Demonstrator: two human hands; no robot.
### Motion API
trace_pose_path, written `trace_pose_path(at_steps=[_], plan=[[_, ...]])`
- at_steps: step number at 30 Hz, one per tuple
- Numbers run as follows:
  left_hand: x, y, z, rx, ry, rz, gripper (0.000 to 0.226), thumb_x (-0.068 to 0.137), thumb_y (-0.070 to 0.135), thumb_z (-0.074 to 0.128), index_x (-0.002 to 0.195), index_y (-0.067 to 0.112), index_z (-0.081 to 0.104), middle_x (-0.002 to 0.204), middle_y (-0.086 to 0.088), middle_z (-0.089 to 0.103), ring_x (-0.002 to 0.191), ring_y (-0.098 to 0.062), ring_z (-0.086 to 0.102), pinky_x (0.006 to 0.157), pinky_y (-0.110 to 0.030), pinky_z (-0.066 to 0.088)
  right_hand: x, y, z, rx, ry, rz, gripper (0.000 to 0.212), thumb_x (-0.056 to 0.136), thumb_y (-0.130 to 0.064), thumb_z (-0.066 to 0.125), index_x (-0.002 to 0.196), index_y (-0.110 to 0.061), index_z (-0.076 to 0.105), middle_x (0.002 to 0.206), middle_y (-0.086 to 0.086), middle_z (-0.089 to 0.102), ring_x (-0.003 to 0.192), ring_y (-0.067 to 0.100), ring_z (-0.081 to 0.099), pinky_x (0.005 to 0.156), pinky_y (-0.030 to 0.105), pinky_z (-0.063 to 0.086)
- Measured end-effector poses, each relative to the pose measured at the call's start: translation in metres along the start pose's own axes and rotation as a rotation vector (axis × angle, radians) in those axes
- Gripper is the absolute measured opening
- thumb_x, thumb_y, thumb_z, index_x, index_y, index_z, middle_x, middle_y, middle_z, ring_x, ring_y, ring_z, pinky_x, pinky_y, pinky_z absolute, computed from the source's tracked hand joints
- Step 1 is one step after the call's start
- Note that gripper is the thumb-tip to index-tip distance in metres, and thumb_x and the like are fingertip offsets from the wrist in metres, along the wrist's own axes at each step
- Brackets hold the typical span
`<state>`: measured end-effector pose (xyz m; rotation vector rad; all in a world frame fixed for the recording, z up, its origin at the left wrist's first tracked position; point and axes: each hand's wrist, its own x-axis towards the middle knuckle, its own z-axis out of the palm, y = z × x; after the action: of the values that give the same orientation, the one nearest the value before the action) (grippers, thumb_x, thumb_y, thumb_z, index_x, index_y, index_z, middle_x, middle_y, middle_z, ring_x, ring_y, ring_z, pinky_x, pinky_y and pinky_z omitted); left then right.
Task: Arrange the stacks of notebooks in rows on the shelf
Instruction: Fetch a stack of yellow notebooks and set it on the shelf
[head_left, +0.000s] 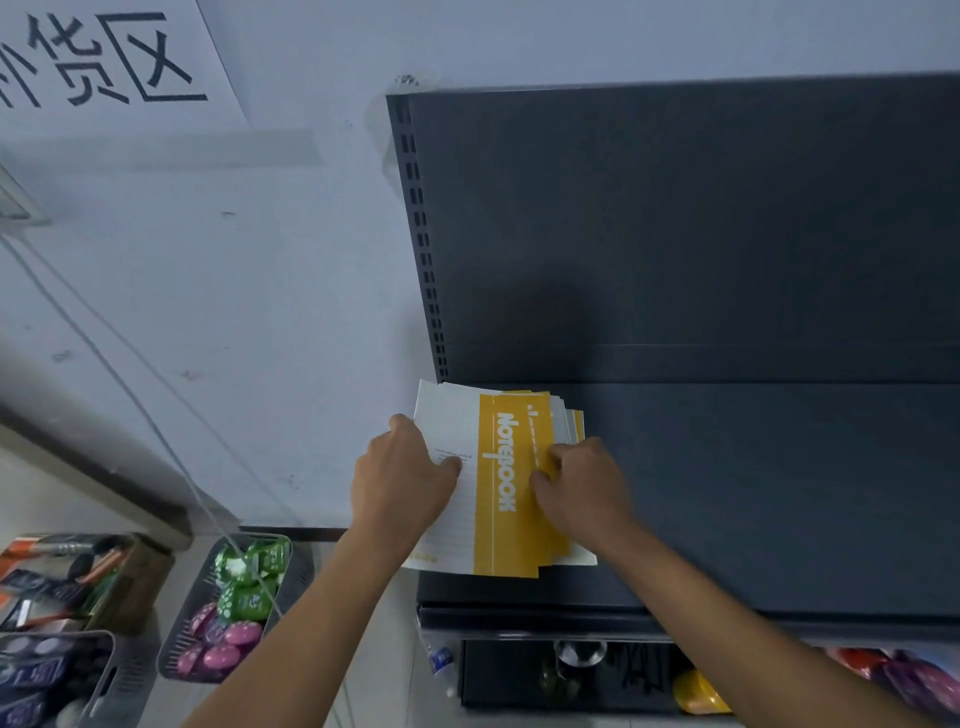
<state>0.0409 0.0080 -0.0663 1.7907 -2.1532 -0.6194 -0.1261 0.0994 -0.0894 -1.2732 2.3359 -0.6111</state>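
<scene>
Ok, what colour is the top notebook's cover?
Top notebook: white with a yellow band, head view.

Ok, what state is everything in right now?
Notebook stack: lying flat, uneven, covers fanned out.
Left hand: grips the stack's left edge.
Right hand: fingers curled on the yellow covers.
Shelf: bears the stack at its left end.
Grey basket: holds green and pink packs.
</scene>
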Motion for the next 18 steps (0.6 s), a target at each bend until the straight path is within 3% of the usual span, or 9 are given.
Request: trace_pose_path(at_steps=[5,7,9,13,15,18], plan=[[-0.002,0.002,-0.001,0.005,0.010,-0.013,0.039,0.085,0.041,0.071,0.102,0.019,0.043,0.080,0.009,0.049,0.071,-0.016,0.054,0.048,-0.025,0.036,-0.004,-0.003,0.002,-0.006,-0.019,-0.058,0.024,0.092,-0.027,0.056,0.071,-0.022,0.047,0.102,0.001,0.038,0.098,0.020,0.047,0.077,0.028,0.039],[-0.003,0.003,-0.002,-0.005,0.005,-0.017,0.038,0.086,0.039,0.071,0.102,0.018,0.044,0.080,0.008,0.050,0.073,-0.016,0.055,0.049,-0.026,0.037,-0.004,-0.003,0.002,0.027,-0.025,-0.068,0.012,0.092,-0.028,0.057,0.083,-0.020,0.061,0.103,0.000,0.039,0.102,0.020,0.047,0.079,0.027,0.037],[-0.005,0.004,-0.003,0.002,0.003,-0.014,0.037,0.086,0.039,0.071,0.102,0.018,0.044,0.081,0.007,0.050,0.074,-0.017,0.055,0.051,-0.026,0.037,-0.003,-0.003,0.003,0.054,-0.033,-0.078,0.017,0.093,-0.029,0.058,0.101,-0.018,0.068,0.108,0.000,0.048,0.107,0.019,0.049,0.079,0.027,0.039],[-0.003,0.004,-0.007,0.029,-0.004,-0.015,0.038,0.086,0.036,0.073,0.100,0.016,0.043,0.082,0.004,0.051,0.075,-0.020,0.054,0.049,-0.024,0.032,-0.004,-0.007,0.001,0.136,-0.050,0.014,0.032,0.094,-0.032,0.059,0.121,-0.016,0.063,0.121,0.003,0.051,0.094,0.014,0.052,0.072,0.025,0.041],[-0.002,0.005,-0.010,0.020,-0.026,-0.033,0.038,0.086,0.033,0.073,0.100,0.013,0.044,0.082,0.002,0.052,0.077,-0.021,0.055,0.049,-0.024,0.033,-0.004,-0.007,-0.001,0.157,-0.056,0.061,0.027,0.094,-0.031,0.059,0.114,-0.014,0.061,0.118,0.004,0.048,0.086,0.013,0.050,0.062,0.023,0.036],[0.001,0.006,-0.014,-0.004,-0.072,-0.040,0.027,0.086,0.027,0.069,0.096,0.008,0.052,0.086,-0.004,0.061,0.077,-0.020,0.060,0.051,-0.027,0.038,-0.003,-0.006,-0.003,0.181,-0.057,0.103,0.017,0.093,-0.026,0.059,0.088,-0.010,0.056,0.112,0.010,0.051,0.088,0.018,0.052,0.056,0.024,0.034]])
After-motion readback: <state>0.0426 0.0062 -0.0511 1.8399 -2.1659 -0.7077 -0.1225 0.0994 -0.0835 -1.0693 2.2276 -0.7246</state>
